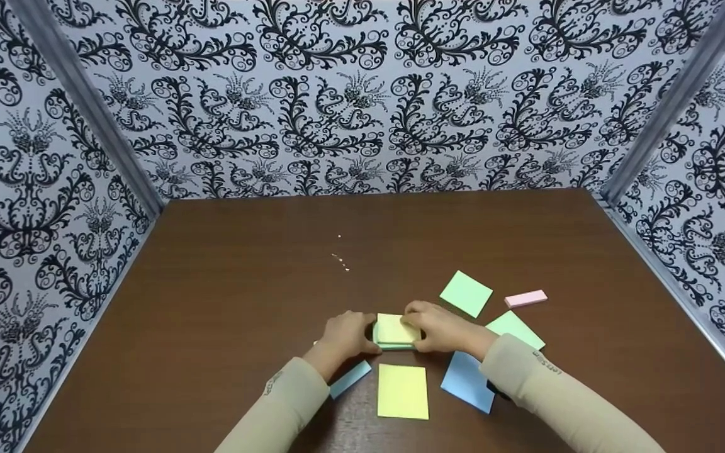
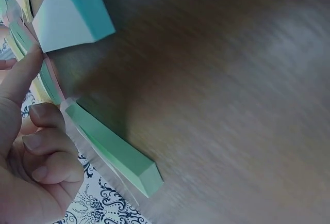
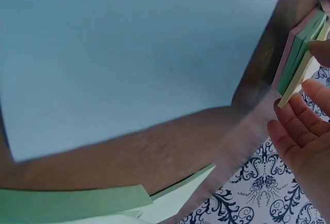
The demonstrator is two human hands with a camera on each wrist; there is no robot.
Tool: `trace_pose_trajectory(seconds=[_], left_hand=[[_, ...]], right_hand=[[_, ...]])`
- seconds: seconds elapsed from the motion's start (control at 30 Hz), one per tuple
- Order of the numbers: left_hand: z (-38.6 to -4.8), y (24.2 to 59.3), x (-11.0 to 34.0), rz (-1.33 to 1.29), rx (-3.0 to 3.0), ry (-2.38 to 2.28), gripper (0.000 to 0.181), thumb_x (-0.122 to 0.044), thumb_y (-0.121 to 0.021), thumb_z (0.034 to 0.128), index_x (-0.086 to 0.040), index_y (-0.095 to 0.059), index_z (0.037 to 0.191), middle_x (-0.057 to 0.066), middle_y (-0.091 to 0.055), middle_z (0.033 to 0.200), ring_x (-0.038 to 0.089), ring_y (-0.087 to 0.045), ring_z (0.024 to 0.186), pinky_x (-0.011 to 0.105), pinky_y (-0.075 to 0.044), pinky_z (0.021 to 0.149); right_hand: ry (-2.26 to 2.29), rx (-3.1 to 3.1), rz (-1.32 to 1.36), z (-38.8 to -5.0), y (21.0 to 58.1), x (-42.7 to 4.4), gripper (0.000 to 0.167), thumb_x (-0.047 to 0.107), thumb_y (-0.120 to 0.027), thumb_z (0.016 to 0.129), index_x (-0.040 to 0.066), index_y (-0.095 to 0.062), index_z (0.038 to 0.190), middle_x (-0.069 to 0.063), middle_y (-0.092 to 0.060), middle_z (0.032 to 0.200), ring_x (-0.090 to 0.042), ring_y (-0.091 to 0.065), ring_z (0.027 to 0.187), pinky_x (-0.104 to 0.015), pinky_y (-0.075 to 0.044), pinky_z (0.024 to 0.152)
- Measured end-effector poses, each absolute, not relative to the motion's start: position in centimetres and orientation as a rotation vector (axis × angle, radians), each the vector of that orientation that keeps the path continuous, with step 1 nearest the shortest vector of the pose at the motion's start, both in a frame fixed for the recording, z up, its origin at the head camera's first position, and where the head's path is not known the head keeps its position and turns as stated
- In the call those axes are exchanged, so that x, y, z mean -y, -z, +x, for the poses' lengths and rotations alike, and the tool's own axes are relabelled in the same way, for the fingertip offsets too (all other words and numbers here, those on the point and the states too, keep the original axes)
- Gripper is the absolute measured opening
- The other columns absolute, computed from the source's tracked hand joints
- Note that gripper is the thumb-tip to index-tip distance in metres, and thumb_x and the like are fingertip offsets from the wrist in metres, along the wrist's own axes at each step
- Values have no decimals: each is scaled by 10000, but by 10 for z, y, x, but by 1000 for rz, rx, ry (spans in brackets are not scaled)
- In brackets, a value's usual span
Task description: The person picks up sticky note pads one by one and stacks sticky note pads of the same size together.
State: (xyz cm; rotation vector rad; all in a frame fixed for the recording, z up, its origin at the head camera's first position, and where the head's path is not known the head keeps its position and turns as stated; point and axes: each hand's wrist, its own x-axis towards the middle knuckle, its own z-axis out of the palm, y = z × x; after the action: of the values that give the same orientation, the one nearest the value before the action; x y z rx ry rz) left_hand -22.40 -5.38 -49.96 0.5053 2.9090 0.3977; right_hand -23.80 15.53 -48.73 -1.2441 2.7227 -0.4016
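Observation:
A stack of paper pads stands mid-table, a yellow pad (image 1: 395,328) on top and green (image 1: 394,346) beneath. In the right wrist view, pink and green layers (image 3: 298,51) lie under the yellow pad (image 3: 295,83). My right hand (image 1: 443,328) pinches the yellow pad at its right side, thumb and fingers (image 3: 296,118) on its edges. From the left, my left hand (image 1: 345,333) grips the stack's edge. In the left wrist view, one extended digit touches the stack (image 2: 50,82), while the other fingers (image 2: 51,146) curl beside it.
A yellow pad (image 1: 403,391) lies in front of the stack, a narrow blue pad (image 1: 350,379) left of it. Rightward are a blue sheet (image 1: 468,382), two green ones (image 1: 466,294) and a narrow pink pad (image 1: 526,298). Small white specks (image 1: 341,260) dot the table further back.

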Motion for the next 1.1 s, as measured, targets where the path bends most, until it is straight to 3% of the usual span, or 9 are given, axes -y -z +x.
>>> trace_pose_trajectory(seconds=[0.67, 0.83, 1.1], left_hand=[[-213, 493, 48, 496, -3013, -163, 336, -403, -739, 714, -121, -641, 870, 37, -625, 738, 213, -615, 666, 371, -490, 553], [-214, 492, 51, 561, -2974, -191, 244, -326, -719, 746, -141, -571, 685, 11, -563, 645, 172, -558, 578, 326, -425, 491], [-214, 493, 57, 631, -2918, -317, 196, -264, -699, 767, -155, -581, 655, -23, -536, 620, 107, -424, 532, 291, -339, 485]], right_hand=[[312, -2692, -1186, -237, 489, -151, 355, 113, -624, 807, 14, -588, 1145, -127, -496, 1142, -174, -484, 865, -285, -405, 687], [308, -2694, -1182, -236, 489, -150, 352, 109, -624, 798, 17, -588, 1136, -120, -490, 1138, -176, -472, 868, -286, -404, 690], [334, -2689, -1162, -236, 489, -147, 346, 80, -623, 768, 17, -599, 1107, -111, -491, 1129, -167, -451, 845, -263, -374, 667]])
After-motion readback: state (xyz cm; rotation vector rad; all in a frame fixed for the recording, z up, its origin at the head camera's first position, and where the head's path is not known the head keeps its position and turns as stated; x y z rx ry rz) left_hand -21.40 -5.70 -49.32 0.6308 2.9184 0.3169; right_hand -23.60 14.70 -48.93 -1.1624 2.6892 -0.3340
